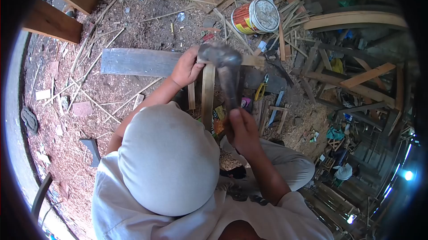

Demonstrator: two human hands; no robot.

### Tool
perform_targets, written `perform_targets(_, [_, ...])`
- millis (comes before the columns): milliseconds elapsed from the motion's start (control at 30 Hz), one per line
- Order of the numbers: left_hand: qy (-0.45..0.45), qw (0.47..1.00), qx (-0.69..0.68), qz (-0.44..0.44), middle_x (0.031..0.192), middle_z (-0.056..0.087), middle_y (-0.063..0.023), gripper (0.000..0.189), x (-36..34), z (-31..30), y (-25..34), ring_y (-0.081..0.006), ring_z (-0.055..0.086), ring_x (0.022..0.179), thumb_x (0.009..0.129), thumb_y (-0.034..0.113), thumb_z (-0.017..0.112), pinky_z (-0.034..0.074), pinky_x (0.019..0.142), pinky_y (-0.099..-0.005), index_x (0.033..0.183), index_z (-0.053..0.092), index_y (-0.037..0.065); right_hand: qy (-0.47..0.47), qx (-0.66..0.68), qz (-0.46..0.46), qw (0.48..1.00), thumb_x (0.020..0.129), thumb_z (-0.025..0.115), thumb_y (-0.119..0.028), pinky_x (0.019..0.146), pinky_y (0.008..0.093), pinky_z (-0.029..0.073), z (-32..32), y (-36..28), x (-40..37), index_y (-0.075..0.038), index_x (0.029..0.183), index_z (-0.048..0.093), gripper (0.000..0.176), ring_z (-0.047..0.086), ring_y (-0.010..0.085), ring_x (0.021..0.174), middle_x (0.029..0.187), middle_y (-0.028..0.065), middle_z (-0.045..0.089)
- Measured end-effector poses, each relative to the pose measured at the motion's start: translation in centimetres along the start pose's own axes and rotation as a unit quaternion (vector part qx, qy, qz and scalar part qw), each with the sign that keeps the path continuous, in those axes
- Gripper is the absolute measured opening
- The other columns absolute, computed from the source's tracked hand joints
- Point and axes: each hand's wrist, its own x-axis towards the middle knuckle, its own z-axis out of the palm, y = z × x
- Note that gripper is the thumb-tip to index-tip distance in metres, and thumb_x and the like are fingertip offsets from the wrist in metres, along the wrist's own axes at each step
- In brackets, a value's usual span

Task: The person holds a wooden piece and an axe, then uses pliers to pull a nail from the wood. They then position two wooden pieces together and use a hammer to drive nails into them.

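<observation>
Head view showed a hammer (228,79), its blurred head just beside the left fingers and its dark handle running down into the right hand (243,131), whose fingers were wrapped tight around it. The left hand (187,68) had its fingers curled on the far end of a pale wooden slat (207,95), which crossed a grey plank (133,61). Beyond the fingers lay 1 paint can (256,16). Yellow-handled pliers (261,89) lay to their right.

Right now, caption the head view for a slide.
Right hand holds a hammer above a wooden slat the left hand steadies.
</observation>
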Motion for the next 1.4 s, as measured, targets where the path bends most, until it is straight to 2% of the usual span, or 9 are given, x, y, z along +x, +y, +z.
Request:
perform_targets(200, [0.008, 1.000, -0.002, -0.020, 0.118, 0.061, -0.0242, 0.043, -0.3, 0.2, 0.7, -0.0437, 0.062, 0.106, 0.103, 0.033, 0.055, 0.050, 0.096, -0.0472, 0.130, 0.050, -0.001, 0.051, 0.058, -0.184, 0.980, 0.110, 0.046, -0.040, 0.047, 0.0226, 0.030, 1.0, -2.8, -1.9, -0.007, 0.092, 0.059, 0.039, 0.042, 0.0038, 0.051, 0.065, -0.0037, 0.050])
perform_targets(400, [0.020, 1.000, 0.003, -0.005, 0.116, 0.061, -0.0246, 0.045, -0.2, 0.5, -0.2, -0.0441, 0.062, 0.106, 0.104, 0.036, 0.055, 0.050, 0.096, -0.0467, 0.130, 0.051, 0.000, 0.002, -0.022, 0.007, 1.000, 0.109, 0.052, -0.037, 0.057, 0.0240, 0.037, -0.5, -0.8, 0.4, -0.001, 0.101, 0.061, 0.038, 0.047, 0.0039, 0.065, 0.073, -0.0028, 0.054])
perform_targets(600, [0.023, 0.999, -0.016, -0.021, 0.115, 0.062, -0.0246, 0.045, -0.2, 0.4, 0.6, -0.0441, 0.062, 0.105, 0.103, 0.035, 0.055, 0.049, 0.095, -0.0473, 0.130, 0.051, 0.000, -0.019, 0.104, -0.129, 0.986, 0.110, 0.050, -0.036, 0.053, 0.0257, 0.036, -0.1, -3.3, -1.7, -0.004, 0.093, 0.060, 0.037, 0.045, 0.0049, 0.058, 0.068, -0.0038, 0.051])
perform_targets(700, [0.025, 0.999, -0.016, -0.020, 0.117, 0.062, -0.0244, 0.044, 0.1, 0.3, 0.8, -0.0446, 0.062, 0.107, 0.102, 0.034, 0.057, 0.049, 0.096, -0.0479, 0.129, 0.052, 0.000, 0.051, -0.051, -0.216, 0.974, 0.109, 0.050, -0.039, 0.051, 0.0237, 0.034, 0.0, 0.0, 0.2, -0.006, 0.091, 0.059, 0.039, 0.044, 0.0038, 0.057, 0.067, -0.0032, 0.050])
perform_targets(767, [0.013, 0.999, -0.023, -0.022, 0.118, 0.062, -0.0241, 0.043, 0.3, 0.3, 0.7, -0.0447, 0.062, 0.107, 0.102, 0.033, 0.057, 0.049, 0.096, -0.0480, 0.130, 0.052, 0.000, 0.008, 0.028, 0.027, 0.999, 0.107, 0.054, -0.043, 0.051, 0.0229, 0.034, -0.2, 0.0, 0.9, -0.004, 0.095, 0.061, 0.041, 0.046, 0.0031, 0.058, 0.068, -0.0023, 0.053])
perform_targets(900, [0.020, 0.999, -0.013, -0.037, 0.119, 0.062, -0.0234, 0.040, -1.2, 0.8, -0.5, -0.0447, 0.062, 0.107, 0.102, 0.030, 0.057, 0.049, 0.096, -0.0484, 0.130, 0.051, 0.002, -0.019, 0.144, -0.004, 0.989, 0.107, 0.055, -0.043, 0.052, 0.0236, 0.036, 0.1, -1.7, -0.9, -0.004, 0.096, 0.062, 0.041, 0.048, 0.0035, 0.059, 0.070, -0.0023, 0.055])
perform_targets(1067, [0.003, 0.999, -0.028, -0.024, 0.117, 0.061, -0.0230, 0.038, -0.5, 0.8, -0.1, -0.0434, 0.062, 0.106, 0.102, 0.028, 0.056, 0.050, 0.096, -0.0462, 0.130, 0.052, 0.001, 0.102, -0.095, -0.298, 0.944, 0.109, 0.052, -0.040, 0.052, 0.0239, 0.038, 1.0, -1.4, -0.4, -0.004, 0.092, 0.060, 0.040, 0.049, 0.0046, 0.059, 0.070, -0.0021, 0.054])
perform_targets(1167, [-0.072, 0.996, -0.030, -0.048, 0.124, 0.062, -0.0235, 0.039, 0.3, -0.3, 0.2, -0.0439, 0.062, 0.114, 0.100, 0.027, 0.059, 0.048, 0.101, -0.0462, 0.130, 0.055, 0.002, 0.031, -0.037, -0.048, 0.998, 0.108, 0.046, -0.046, 0.041, 0.0250, 0.032, 0.0, 1.4, 1.3, -0.006, 0.087, 0.059, 0.048, 0.044, 0.0084, 0.044, 0.060, -0.0002, 0.052])
perform_targets(1400, [0.026, 0.996, -0.068, -0.041, 0.112, 0.061, -0.0195, 0.040, -0.1, 0.2, 0.6, -0.0369, 0.062, 0.102, 0.096, 0.023, 0.067, 0.050, 0.096, -0.0426, 0.125, 0.049, 0.002, 0.039, 0.068, -0.083, 0.993, 0.107, 0.041, -0.055, 0.039, 0.0273, 0.032, 0.5, -1.8, -1.6, -0.004, 0.092, 0.059, 0.055, 0.042, 0.0113, 0.041, 0.058, 0.0026, 0.052])
